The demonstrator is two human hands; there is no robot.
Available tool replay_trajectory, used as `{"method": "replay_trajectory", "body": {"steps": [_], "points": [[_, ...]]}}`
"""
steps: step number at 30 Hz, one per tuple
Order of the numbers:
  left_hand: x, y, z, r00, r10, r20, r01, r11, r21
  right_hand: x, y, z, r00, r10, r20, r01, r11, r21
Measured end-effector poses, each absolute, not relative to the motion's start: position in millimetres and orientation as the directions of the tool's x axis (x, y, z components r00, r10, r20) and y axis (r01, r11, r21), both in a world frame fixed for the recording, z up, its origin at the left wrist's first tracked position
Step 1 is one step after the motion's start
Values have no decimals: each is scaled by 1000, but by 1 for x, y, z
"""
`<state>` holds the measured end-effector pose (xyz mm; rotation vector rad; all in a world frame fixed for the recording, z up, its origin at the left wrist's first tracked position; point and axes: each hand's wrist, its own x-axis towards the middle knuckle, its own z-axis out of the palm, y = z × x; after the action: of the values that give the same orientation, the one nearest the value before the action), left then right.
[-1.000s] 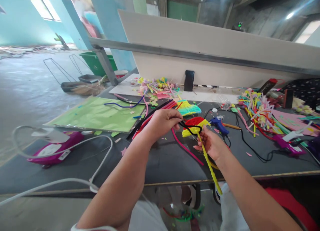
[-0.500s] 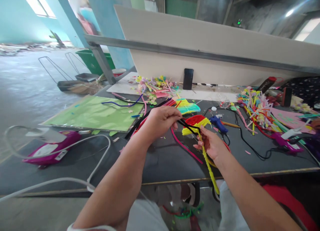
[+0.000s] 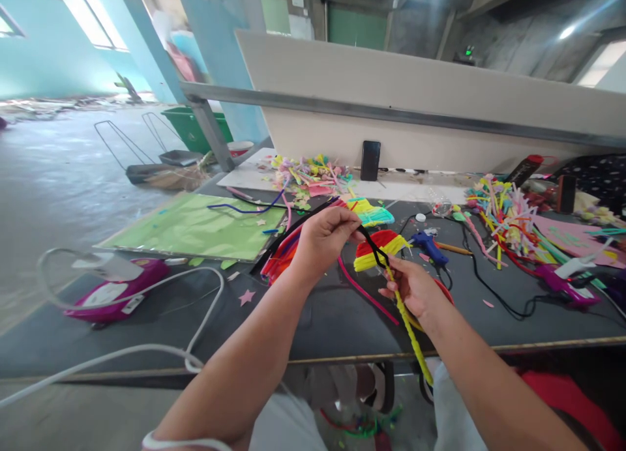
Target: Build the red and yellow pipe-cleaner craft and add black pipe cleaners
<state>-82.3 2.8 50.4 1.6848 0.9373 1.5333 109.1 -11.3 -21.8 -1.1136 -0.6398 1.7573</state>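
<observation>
My left hand [image 3: 331,237] pinches a black pipe cleaner [image 3: 370,237] that runs across to the right hand in a narrow loop. Closed around its other end, my right hand [image 3: 408,283] grips a twisted yellow pipe cleaner stem [image 3: 407,324], which hangs down past the table edge. Behind the hands lies a red and yellow piece of pipe cleaner work [image 3: 379,249], with a yellow and turquoise piece [image 3: 374,212] farther back. A bundle of red, purple and black pipe cleaners [image 3: 280,261] is partly hidden by my left forearm. A loose pink pipe cleaner [image 3: 366,299] lies between my arms.
A blue glue gun [image 3: 430,247] lies right of the hands. A phone [image 3: 370,160] leans against the white board. Colourful scraps [image 3: 503,216] pile at right. Purple power strips [image 3: 117,291] with a white cable sit at left, near a green sheet [image 3: 205,226].
The black pipe cleaner between my hands now stands as a steeper, crossed loop. My view has shifted slightly, and a pink star shows beside my left forearm.
</observation>
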Motion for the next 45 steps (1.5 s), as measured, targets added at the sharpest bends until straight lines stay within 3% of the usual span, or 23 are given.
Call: {"method": "replay_trajectory", "body": {"steps": [13,18,21,24,26,29,33,39,45], "points": [[-84,6,49,-4,897,441,-136,-438,889,107,-14,-23,-174,921,-350,-382,-390,-838],[-91,12,52,-60,876,479,-299,-474,828,112,-14,-21,-137,925,-354,-419,-378,-826],[-94,18,50,-83,922,379,-268,-387,882,120,-12,-16,-113,949,-296,-475,-313,-822],[-90,19,42,148,985,86,-112,-70,991,126,-9,-12,-69,958,-277,-549,-268,-792],[-82,15,35,396,913,-101,-25,121,992,127,-8,-10,-18,959,-283,-608,-235,-759],[-62,6,23,584,803,-120,-130,238,963,122,-8,-10,19,969,-247,-655,-174,-735],[-32,0,3,516,855,-63,-377,292,879,109,-13,-11,18,978,-207,-676,-140,-724],[-19,0,-13,332,942,-57,-453,212,866,92,-16,-13,33,983,-180,-642,-117,-758],[-22,-2,-12,300,952,-60,-485,206,850,95,-16,-11,-17,981,-192,-473,-177,-863]]}}
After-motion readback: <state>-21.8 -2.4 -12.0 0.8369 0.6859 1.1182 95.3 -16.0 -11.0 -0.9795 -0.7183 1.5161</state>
